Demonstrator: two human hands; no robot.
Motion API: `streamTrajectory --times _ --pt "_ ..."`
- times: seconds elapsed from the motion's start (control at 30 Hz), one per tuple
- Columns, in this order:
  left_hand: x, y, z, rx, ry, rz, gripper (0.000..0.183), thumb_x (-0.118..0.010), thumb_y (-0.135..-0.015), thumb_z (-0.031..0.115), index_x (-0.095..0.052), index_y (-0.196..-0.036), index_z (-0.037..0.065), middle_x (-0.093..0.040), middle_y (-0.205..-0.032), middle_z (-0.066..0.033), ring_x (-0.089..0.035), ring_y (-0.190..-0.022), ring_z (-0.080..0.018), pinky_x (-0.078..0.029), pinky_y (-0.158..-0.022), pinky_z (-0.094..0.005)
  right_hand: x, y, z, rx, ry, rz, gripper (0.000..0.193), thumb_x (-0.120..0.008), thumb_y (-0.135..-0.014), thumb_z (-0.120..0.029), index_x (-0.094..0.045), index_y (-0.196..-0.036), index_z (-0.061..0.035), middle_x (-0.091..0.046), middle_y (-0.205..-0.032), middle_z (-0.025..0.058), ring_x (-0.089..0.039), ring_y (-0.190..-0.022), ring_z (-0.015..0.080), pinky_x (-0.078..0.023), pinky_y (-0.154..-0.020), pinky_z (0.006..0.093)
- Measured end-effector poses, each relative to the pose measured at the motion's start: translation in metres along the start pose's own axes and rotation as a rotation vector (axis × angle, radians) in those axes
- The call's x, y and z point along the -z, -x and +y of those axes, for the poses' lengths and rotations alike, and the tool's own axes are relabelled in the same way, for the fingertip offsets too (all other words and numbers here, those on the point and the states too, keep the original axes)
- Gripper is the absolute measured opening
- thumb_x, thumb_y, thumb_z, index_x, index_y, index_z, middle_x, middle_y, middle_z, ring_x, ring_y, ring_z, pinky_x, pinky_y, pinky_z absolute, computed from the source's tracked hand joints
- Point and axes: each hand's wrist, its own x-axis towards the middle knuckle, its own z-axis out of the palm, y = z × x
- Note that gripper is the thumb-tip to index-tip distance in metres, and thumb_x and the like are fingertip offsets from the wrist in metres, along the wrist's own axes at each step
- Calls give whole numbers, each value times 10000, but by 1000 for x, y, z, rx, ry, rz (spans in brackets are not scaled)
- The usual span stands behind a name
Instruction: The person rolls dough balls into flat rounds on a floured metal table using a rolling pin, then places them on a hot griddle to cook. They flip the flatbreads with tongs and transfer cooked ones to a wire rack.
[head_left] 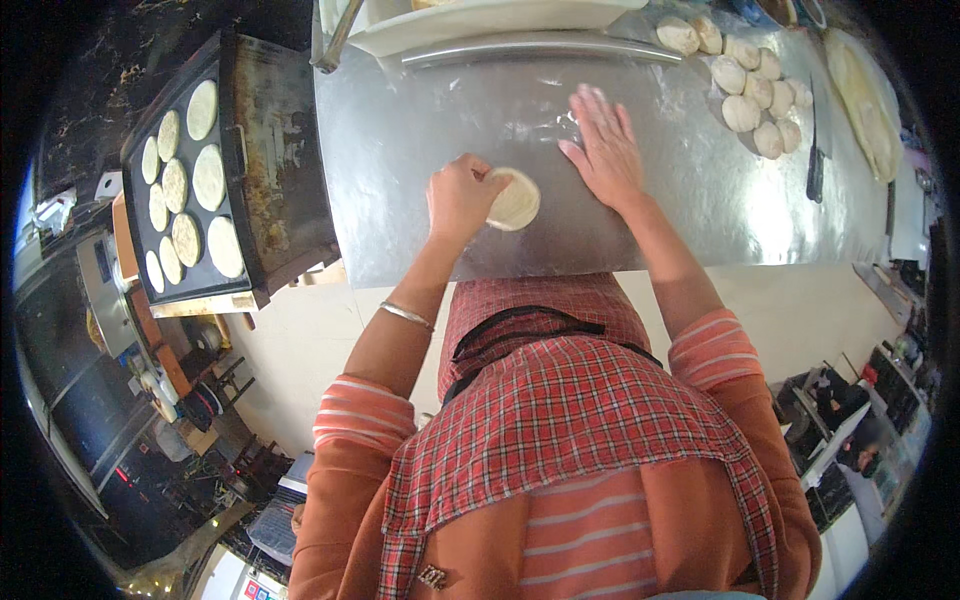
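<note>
My left hand pinches the left edge of a small, flat round of dough, pale and smooth. The round is near the front edge of the steel worktop; whether it rests on the steel or is lifted a little, I cannot tell. To the right of it and farther off, my right hand lies flat with fingers stretched out, floury at the fingertips, holding nothing. A few white flour marks show on the steel beside those fingertips.
At the left, a black griddle bears several flat rounds, some browned. Floured dough balls cluster at the far right, beside a dark-handled knife. A long metal rod lies before a white tray at the back.
</note>
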Motion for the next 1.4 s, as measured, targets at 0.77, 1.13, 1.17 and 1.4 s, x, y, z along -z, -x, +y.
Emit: streamTrajectory --times 0.77,1.13,1.17,1.4 --pt "-10 -27 8 150 292 111 378 -750 -770 257 -707 -1020 -23 -728 -878 -162 -706 -863 -287 -543 -762 -384 31 -1 -43 -157 -310 145 724 -610 -926 -352 -315 -1498 -20 -269 -1574 224 -286 -1442 393 -229 -1166 538" --pt "16 -36 -1 177 311 147 382 -802 -768 252 -665 -987 -29 -689 -810 -149 -683 -784 -246 -551 -694 -350 26 66 -26 -297 142 -151 936 -635 -873 -535 -255 -1500 47 -201 -1573 296 -177 -1476 431 -166 -1177 569" --pt "18 -35 -2 262 513 200 382 -792 -792 209 -642 -1033 -45 -689 -832 -144 -681 -789 -227 -556 -694 -332 20 40 -27 -229 152 -54 908 -607 -890 -546 -277 -1490 50 -226 -1570 282 -181 -1478 416 -173 -1177 562" --pt "-8 10 -7 402 1144 26 313 -672 -924 130 -561 -1120 -87 -670 -1023 -171 -680 -889 -224 -573 -803 -319 6 -58 -64 52 -322 -83 636 -547 -967 -393 -415 -1444 6 -380 -1526 195 -321 -1446 296 -210 -1202 482"
